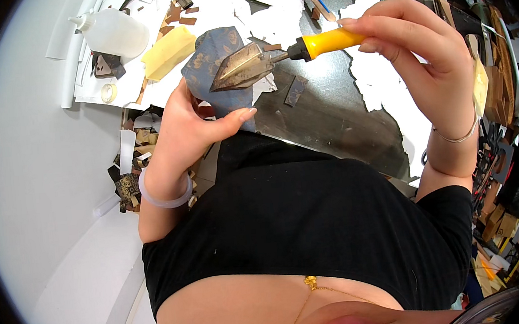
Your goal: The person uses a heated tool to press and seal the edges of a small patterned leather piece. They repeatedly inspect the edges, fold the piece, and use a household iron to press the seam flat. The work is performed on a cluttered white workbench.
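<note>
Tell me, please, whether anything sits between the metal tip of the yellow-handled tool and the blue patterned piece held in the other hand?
Nothing visible does. The right hand holds the yellow-handled tool, and its metal tip lies directly over the blue patterned piece held up by the left hand.

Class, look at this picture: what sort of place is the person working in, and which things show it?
Probably a craft workshop. The right hand holds a yellow-handled iron against patterned blue fabric held by the left hand. A glue bottle and paper scraps lie on the cluttered bench.
</note>
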`<state>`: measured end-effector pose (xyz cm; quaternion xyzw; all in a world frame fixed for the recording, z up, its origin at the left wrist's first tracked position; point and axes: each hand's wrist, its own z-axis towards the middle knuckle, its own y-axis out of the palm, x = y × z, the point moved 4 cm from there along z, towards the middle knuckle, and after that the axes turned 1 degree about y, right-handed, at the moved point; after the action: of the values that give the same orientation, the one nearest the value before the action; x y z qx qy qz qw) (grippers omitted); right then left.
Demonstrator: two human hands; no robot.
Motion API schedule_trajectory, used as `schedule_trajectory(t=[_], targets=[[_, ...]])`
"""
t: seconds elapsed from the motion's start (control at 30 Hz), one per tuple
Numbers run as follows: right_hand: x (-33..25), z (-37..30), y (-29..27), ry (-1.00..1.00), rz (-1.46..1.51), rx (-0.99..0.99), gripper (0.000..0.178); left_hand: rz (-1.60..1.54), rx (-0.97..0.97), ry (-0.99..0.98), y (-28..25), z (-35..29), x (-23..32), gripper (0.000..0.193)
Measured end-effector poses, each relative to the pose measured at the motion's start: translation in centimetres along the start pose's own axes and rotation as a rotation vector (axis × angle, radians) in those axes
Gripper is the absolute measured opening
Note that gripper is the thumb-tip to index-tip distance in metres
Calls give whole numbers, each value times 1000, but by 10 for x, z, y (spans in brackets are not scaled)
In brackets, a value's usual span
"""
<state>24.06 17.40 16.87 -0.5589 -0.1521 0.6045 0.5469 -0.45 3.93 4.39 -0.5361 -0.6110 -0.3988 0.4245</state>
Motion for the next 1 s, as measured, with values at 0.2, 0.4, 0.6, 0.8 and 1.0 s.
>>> schedule_trajectory(t=[0.2, 0.4, 0.6, 0.8, 1.0], targets=[[-2, -1, 0, 23, 38, 30, 28, -50, -1, 30, 3, -1, 1, 69], [-1, 1, -2, 29, -2, 58, 26, 143, 4, 165, 2, -4, 4, 84], [1, 3, -6, 24, -5, 58, 24, 360, -3, 370, -2, -2, -3, 91], [10, 2, -7, -10, -39, 81, 21, 445, 2, 427, 2, -4, 5, 97], [10, 18, 7, 361, -53, 155, 17, 605, -29, 478, 6, -9, 15, 98]])
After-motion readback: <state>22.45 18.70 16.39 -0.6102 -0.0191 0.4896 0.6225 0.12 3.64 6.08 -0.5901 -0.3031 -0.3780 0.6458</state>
